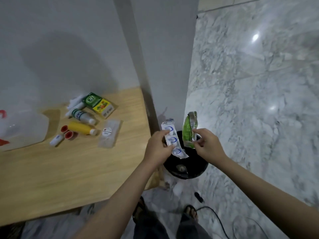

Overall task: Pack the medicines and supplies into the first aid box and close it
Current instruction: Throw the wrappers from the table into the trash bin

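I see the left hand point(158, 147) pinching a white tablet strip point(173, 139) and the right hand point(206, 144) pinching a green sachet point(189, 130), both over a black bin point(185, 167) (apparently for discarding). The first aid box point(20, 128) sits at nine o'clock on the wooden table point(60, 169); marble floor point(259, 83) at three o'clock.

head view, steeply downward (close)
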Demonstrator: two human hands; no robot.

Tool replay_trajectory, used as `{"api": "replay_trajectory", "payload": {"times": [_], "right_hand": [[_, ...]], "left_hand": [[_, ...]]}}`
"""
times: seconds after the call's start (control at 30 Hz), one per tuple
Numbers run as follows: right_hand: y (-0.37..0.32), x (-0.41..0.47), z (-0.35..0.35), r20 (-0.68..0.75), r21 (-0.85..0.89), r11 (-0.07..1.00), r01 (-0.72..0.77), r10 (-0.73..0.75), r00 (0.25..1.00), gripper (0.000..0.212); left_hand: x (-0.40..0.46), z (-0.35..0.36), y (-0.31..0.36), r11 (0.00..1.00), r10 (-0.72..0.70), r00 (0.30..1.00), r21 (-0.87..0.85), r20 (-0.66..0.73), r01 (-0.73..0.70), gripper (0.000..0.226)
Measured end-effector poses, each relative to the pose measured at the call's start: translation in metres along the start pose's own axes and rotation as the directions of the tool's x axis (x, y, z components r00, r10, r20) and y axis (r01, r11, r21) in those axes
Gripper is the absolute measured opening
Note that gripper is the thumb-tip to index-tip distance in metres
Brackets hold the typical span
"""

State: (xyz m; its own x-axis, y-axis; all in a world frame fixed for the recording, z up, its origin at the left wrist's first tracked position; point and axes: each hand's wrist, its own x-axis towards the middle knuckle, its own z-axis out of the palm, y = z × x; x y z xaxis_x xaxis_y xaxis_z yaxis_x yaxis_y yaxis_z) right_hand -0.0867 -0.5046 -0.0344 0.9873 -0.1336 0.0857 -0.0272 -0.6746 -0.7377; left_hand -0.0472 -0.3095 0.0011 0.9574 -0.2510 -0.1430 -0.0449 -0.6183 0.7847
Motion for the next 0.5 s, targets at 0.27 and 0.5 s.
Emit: {"api": "replay_trajectory", "payload": {"times": [0.27, 0.5], "right_hand": [[0.094, -0.025, 0.042, 0.224, -0.086, 0.957, -0.279, 0.291, 0.930, 0.040], [0.172, -0.005, 0.101, 0.218, -0.111, 0.912, -0.395, 0.410, 0.885, 0.022]], "left_hand": [[0.042, 0.098, -0.028, 0.943, -0.225, 0.931, 0.304, 0.287, 0.134, 0.050], [0.089, 0.167, -0.079, 0.904, -0.354, 0.873, 0.364, 0.337, 0.226, 0.051]]}}
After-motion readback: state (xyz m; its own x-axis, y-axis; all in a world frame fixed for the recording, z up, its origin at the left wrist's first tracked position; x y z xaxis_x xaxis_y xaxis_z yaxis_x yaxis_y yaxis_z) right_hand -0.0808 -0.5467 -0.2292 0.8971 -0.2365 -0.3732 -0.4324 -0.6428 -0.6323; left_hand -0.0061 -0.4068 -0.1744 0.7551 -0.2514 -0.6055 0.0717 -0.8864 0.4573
